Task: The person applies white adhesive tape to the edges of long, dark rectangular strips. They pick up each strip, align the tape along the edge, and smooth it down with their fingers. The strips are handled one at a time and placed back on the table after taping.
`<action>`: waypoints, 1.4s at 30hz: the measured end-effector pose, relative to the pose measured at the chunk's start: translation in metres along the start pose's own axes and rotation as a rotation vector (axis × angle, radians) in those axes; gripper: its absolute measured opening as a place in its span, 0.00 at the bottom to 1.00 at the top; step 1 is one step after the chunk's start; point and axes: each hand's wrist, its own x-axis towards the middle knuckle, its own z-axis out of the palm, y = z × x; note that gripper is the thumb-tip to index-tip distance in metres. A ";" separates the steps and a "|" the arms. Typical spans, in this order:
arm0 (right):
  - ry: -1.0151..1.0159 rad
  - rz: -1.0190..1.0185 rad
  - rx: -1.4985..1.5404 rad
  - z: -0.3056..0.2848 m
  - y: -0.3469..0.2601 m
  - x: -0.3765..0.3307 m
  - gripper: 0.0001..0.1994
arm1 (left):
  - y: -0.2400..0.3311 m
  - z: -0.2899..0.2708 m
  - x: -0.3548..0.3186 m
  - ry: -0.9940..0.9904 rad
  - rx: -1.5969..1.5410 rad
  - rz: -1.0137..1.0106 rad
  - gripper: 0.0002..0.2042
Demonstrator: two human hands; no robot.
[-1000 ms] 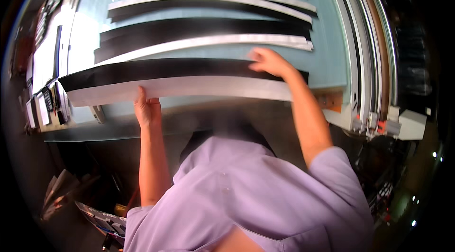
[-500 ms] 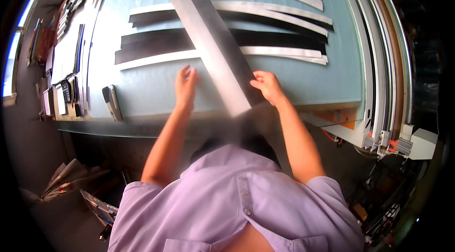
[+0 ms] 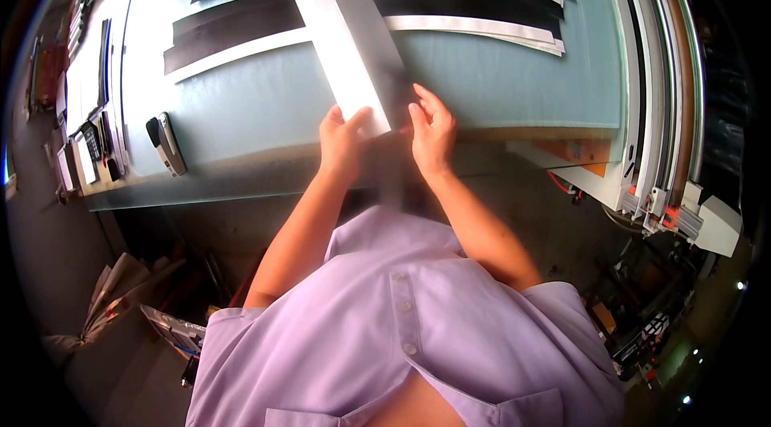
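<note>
A long strip (image 3: pixel 331 38), glossy white with a greyer right side, lies slantwise across other strips, its near end toward me. My left hand (image 3: pixel 342 142) pinches the near left corner of this strip, thumb on top and fingers under it. Beside the strip's right edge is my right hand (image 3: pixel 434 134), fingers apart and holding nothing that I can see. Whether its fingertips touch the edge, I cannot tell. Beneath the long strip, black strips (image 3: pixel 466 3) and white-edged strips (image 3: pixel 241 54) lie crosswise in loose stacks.
The pale blue-green tabletop (image 3: pixel 514 94) ends at a near edge in front of me. A stapler-like tool (image 3: pixel 166 144) lies at the near left, with a calculator (image 3: pixel 90 138) and papers beyond. Metal rails (image 3: pixel 654 66) run along the right side, ending in a white block (image 3: pixel 717 226).
My left hand has come right and closed on the strip's near corner. The right hand has let go of the strip's edge and opened. The view has shifted toward the near table edge.
</note>
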 end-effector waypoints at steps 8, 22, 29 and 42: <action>-0.215 -0.414 0.106 -0.001 -0.044 -0.013 0.23 | 0.034 0.012 -0.028 -0.154 -0.197 0.044 0.11; -0.265 -0.775 -0.141 0.003 -0.077 0.004 0.26 | 0.055 0.007 -0.049 -0.203 -0.264 -0.019 0.09; -0.241 -0.800 -0.172 0.003 -0.077 0.005 0.26 | 0.054 0.007 -0.051 -0.201 -0.249 -0.023 0.08; -0.233 -0.831 -0.227 -0.007 -0.077 0.007 0.26 | 0.051 0.015 -0.054 -0.149 -0.233 -0.050 0.09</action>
